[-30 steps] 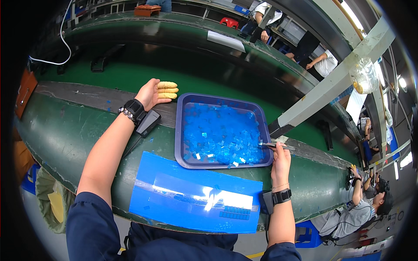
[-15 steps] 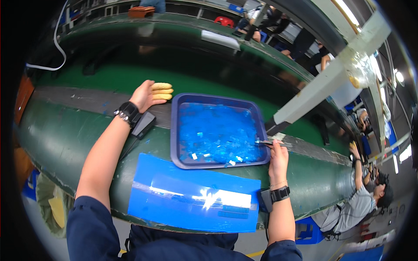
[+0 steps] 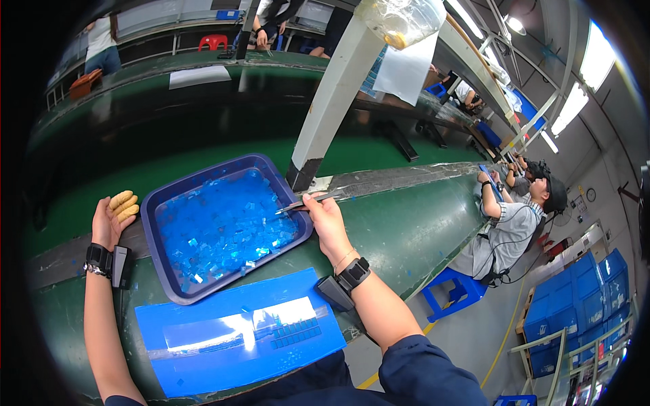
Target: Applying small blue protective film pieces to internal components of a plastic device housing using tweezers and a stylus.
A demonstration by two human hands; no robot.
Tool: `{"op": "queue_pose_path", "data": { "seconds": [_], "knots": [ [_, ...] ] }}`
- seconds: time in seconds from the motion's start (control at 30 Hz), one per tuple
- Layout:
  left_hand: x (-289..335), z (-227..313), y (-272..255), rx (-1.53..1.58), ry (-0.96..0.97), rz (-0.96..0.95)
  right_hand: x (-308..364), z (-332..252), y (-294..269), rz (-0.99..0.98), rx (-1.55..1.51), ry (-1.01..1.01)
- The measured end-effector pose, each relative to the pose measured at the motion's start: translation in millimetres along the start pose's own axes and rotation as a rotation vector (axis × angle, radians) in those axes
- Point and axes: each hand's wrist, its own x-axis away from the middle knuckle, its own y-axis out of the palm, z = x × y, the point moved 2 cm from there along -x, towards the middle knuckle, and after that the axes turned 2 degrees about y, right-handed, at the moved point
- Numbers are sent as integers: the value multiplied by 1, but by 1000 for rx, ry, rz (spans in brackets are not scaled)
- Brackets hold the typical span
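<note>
A dark purple-blue tray (image 3: 154, 247) rests on the green bench with many small shiny blue pieces (image 3: 223, 223) spread inside it. Just left of the tray, my left hand (image 3: 114, 220) is open and holds nothing; yellow finger cots cover several of its fingertips. Metal tweezers (image 3: 292, 206) are gripped in my right hand (image 3: 326, 222) at the tray's right rim, their tips over the blue pieces. Whether the tips pinch a piece is too small to tell. In front of the tray lies a blue sheet (image 3: 196, 372), with small dark blue rectangles (image 3: 296, 331) in rows on its right part.
A pale metal post (image 3: 332, 101) rises just behind the tray's right corner. Along the bench to the right, a person in grey (image 3: 511, 230) sits on a blue stool (image 3: 452, 292). Blue boxes (image 3: 575, 311) are stacked at far right. Across the bench, other people work.
The view has swung right, so the tray and sheet appear further left and more of the seated person shows. My right hand still holds the tweezers; my left remains open beside the tray.
</note>
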Motion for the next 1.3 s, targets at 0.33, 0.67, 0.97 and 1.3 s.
{"op": "queue_pose_path", "data": {
  "seconds": [0.33, 0.67, 0.97, 1.3],
  "knots": [
    [2, 1, 0, -9, 12, 5, -3, 5, -1, 2, 27, 6],
    [2, 1, -2, -6, 6, 8, -2, 4, 1, 0, 6, 14],
    [-2, 1, -2, -26, 5, -7, -3, 2, 0, -1, 4, 16],
    [29, 51, 33, -139, 219, -3, -2, 6, -1, 6, 34, 8]
  ]
}}
